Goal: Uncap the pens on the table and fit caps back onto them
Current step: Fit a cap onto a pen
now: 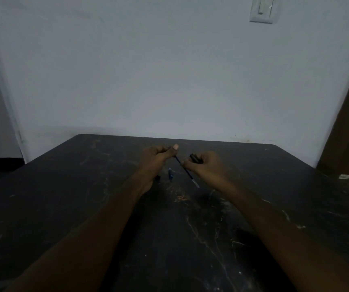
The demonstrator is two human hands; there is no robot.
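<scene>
both hands hover just over the dark, scratched table [85, 186], up toward its far edge at 12 o'clock. the left hand [156, 161] has its fingers curled and its thumb pressed on top, pinching the upper end of a slim dark-blue pen [187, 172]. the pen slants from that thumb down toward 5 o'clock, with its pale end free and low over the table top. the right hand [208, 168], at 3 o'clock of the left, curls its fingers round a short black cap [195, 158] whose end pokes out toward 10 o'clock. one of its fingertips sits at the pen's shaft; i cannot tell if it presses. a small blue piece [170, 173] lies on the table between the wrists, at 6 o'clock of the left thumb, and a black bit [158, 178] lies just beside the left wrist, partly hidden. a light switch [262, 9] sits on the wall at 1 o'clock.
</scene>
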